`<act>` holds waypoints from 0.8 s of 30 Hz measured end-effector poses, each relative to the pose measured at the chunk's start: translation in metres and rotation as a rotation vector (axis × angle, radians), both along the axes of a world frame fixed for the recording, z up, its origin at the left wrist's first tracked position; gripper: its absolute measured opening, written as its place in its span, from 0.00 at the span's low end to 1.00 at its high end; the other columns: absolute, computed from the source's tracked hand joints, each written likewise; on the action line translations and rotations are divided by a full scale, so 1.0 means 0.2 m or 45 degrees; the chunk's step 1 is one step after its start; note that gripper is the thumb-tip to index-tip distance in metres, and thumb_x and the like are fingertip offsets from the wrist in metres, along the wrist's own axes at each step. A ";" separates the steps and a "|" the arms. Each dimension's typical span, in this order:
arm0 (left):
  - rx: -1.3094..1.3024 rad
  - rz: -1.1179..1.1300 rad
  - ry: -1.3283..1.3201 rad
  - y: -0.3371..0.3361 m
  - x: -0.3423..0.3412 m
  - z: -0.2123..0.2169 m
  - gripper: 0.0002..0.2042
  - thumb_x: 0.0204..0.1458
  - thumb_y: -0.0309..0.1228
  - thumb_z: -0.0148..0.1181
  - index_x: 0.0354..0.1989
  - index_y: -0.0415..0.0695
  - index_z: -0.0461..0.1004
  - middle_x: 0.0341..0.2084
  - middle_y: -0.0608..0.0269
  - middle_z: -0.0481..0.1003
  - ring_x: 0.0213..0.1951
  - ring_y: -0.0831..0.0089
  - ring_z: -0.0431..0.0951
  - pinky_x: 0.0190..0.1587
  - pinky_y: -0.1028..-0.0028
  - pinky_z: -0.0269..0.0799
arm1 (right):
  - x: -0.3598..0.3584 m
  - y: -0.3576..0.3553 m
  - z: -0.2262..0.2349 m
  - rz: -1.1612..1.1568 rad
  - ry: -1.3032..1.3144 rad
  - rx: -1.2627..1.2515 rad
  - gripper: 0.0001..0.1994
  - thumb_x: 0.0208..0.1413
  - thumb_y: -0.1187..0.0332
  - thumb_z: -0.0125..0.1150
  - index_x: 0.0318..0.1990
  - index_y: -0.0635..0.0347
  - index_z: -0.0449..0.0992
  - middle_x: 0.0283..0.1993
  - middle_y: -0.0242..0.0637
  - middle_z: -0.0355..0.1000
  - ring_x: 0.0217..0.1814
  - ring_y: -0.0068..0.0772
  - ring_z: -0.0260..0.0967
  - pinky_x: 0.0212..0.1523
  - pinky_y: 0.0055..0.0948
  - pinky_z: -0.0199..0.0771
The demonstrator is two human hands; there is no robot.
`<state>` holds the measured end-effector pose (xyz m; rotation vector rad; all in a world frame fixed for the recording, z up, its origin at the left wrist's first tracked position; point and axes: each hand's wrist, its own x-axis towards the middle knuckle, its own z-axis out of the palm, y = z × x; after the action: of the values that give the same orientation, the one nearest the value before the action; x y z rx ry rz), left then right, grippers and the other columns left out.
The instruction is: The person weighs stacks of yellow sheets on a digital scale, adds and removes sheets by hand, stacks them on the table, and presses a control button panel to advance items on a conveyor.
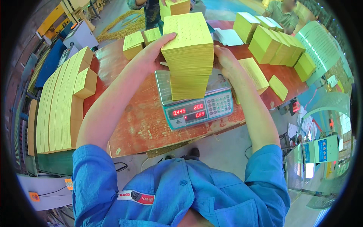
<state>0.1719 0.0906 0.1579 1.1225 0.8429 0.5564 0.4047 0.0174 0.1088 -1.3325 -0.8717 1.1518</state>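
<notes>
A tall stack of yellow paper sheets (188, 49) stands over the metal pan of a digital scale (200, 109), its upper part jutting slightly past the lower part. My left hand (158, 49) grips the upper part from the left side, thumb along the top edge. On the opposite side, my right hand (225, 58) presses against the stack; its fingertips are partly hidden behind the paper. Red digits are lit on the scale's front panel, beside a keypad.
Rows of yellow paper stacks (56, 109) line the left side. More yellow stacks (264, 45) and a loose yellow bundle (278, 87) lie right on the red table (132, 125). White sheets (228, 37) lie behind the scale. Other people are at the far side.
</notes>
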 end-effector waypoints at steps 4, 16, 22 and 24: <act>0.013 0.082 0.008 0.01 0.00 -0.05 0.35 0.47 0.56 0.64 0.60 0.47 0.67 0.52 0.60 0.72 0.55 0.65 0.70 0.52 0.56 0.64 | -0.01 0.02 -0.07 0.023 -0.024 -0.025 0.17 0.64 0.53 0.51 0.39 0.57 0.79 0.31 0.30 0.76 0.28 0.21 0.71 0.32 0.23 0.68; 0.231 0.123 0.030 0.04 -0.03 -0.15 0.33 0.54 0.64 0.49 0.60 0.52 0.67 0.49 0.67 0.73 0.48 0.73 0.71 0.46 0.67 0.65 | 0.01 0.02 -0.18 -0.046 -0.426 0.023 0.24 0.63 0.50 0.49 0.50 0.64 0.76 0.40 0.37 0.76 0.36 0.27 0.73 0.42 0.27 0.70; 0.228 0.392 -0.152 0.15 0.02 -0.61 0.42 0.57 0.68 0.36 0.69 0.45 0.55 0.67 0.54 0.59 0.66 0.67 0.60 0.62 0.59 0.59 | 0.02 0.17 -0.49 -0.378 0.143 0.431 0.32 0.63 0.41 0.45 0.61 0.59 0.70 0.55 0.43 0.72 0.54 0.32 0.70 0.50 0.28 0.68; -0.059 0.353 -0.486 -0.06 0.20 -0.55 0.40 0.57 0.66 0.40 0.68 0.45 0.57 0.64 0.54 0.62 0.64 0.64 0.63 0.62 0.60 0.61 | 0.07 0.25 -0.56 -0.249 0.350 0.252 0.36 0.61 0.36 0.43 0.62 0.59 0.68 0.56 0.42 0.71 0.54 0.32 0.70 0.51 0.28 0.68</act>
<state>0.2120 0.0785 0.0485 0.8244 0.6757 0.9437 0.4178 0.0682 -0.0030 -1.0433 -0.6234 1.0371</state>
